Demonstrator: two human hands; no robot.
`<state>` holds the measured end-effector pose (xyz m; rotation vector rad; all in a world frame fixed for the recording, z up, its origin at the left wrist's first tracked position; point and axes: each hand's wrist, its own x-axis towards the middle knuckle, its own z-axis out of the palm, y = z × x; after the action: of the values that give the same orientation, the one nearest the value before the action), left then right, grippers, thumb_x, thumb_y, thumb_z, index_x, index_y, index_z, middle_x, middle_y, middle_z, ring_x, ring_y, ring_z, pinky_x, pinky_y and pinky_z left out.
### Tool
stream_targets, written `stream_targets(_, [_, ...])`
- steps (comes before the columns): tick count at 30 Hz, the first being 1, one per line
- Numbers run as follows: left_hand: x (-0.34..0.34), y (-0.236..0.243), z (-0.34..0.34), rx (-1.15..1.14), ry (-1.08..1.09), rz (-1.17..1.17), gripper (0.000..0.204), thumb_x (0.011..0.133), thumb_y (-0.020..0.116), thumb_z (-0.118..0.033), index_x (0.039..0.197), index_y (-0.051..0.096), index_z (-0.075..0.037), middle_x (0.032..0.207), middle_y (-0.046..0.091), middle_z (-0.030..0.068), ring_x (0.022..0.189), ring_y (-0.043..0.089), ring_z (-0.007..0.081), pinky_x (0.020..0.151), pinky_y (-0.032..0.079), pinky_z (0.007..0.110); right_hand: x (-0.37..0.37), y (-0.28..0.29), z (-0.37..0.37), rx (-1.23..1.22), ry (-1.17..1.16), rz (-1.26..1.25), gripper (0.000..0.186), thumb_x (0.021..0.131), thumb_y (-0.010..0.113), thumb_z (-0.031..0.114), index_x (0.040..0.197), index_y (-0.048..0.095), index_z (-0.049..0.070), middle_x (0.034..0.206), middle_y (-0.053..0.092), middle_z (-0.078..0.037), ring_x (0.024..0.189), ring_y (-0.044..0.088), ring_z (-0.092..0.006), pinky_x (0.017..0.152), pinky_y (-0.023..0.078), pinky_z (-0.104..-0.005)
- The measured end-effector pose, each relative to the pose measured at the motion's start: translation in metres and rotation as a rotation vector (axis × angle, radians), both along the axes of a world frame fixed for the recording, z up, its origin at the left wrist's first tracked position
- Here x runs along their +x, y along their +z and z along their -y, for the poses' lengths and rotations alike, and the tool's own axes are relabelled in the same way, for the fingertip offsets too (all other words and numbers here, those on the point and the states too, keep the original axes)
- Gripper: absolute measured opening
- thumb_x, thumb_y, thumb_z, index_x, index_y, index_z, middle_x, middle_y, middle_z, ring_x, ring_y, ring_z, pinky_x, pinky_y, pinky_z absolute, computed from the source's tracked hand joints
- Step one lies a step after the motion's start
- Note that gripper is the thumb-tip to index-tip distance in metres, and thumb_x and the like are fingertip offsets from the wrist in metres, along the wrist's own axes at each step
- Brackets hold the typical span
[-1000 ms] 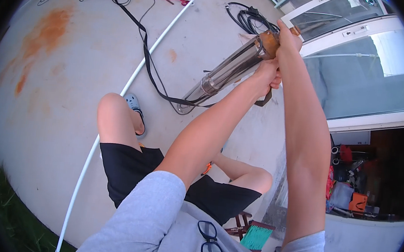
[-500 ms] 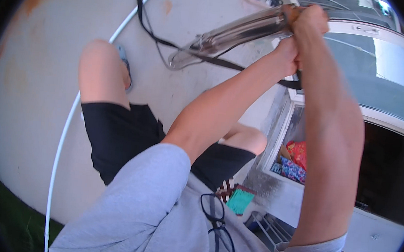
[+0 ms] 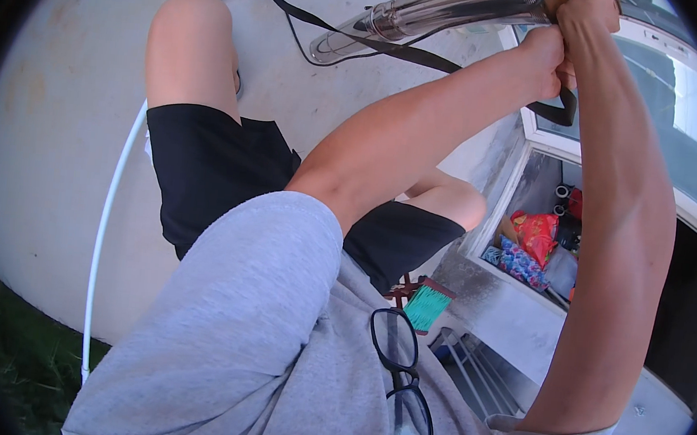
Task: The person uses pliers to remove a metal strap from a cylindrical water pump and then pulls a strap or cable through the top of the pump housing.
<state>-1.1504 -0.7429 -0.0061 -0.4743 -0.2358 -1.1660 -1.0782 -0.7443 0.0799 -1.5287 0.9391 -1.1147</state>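
Note:
A long, shiny metal tube-shaped device (image 3: pixel 433 14) stretches across the top of the view, its narrower end pointing left. My right hand (image 3: pixel 586 13) is closed around its right end, beside a brownish part partly covered by the fingers. Just below, my left hand (image 3: pixel 546 62) is a closed fist under the device; what it grips is hidden. A black strap (image 3: pixel 416 55) runs beneath the tube, passes behind my left forearm and hangs in a loop below that hand. A thin black cable (image 3: pixel 298 41) curves around the narrow end.
To the right is a white-framed window (image 3: pixel 528 154); inside it lie a red bag (image 3: pixel 535 234) and a blue floral bundle (image 3: pixel 520 264). A white hose (image 3: pixel 108 221) curves over the pale floor at left. Lower down are a green-corded item (image 3: pixel 428 307) and glasses (image 3: pixel 400 388) hanging on my shirt.
Both hands and the metal device have shifted up and right in the view. More of the window's contents shows between my arms. Both hands stay closed.

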Motion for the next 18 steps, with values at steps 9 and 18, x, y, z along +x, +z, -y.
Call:
stream_targets(9, [0.014, -0.009, -0.017, 0.405, 0.048, 0.353, 0.033, 0.104, 0.041, -0.037, 0.079, 0.044, -0.016, 0.055, 0.026, -0.0067, 0.044, 0.024, 0.0078, 0.043, 0.02, 0.026, -0.023, -0.012, 0.069, -0.285, 0.378, -0.18, 0.047, 0.079, 0.08, 0.035, 0.107, 0.061, 0.003, 0.101, 0.065, -0.007, 0.09, 0.06, -0.0178, 0.08, 0.051, -0.0345])
stream_targets(18, [0.027, -0.017, -0.056, 0.964, 0.341, 1.629, 0.034, 0.096, 0.055, -0.034, 0.087, 0.062, -0.002, 0.077, 0.061, 0.0048, 0.07, 0.054, 0.0117, 0.063, 0.043, 0.03, -0.113, -0.064, 0.064, -0.182, 0.29, -0.229, 0.044, 0.084, 0.075, 0.034, 0.091, 0.067, -0.008, 0.072, 0.067, -0.011, 0.05, 0.057, -0.0137, 0.048, 0.046, -0.0297])
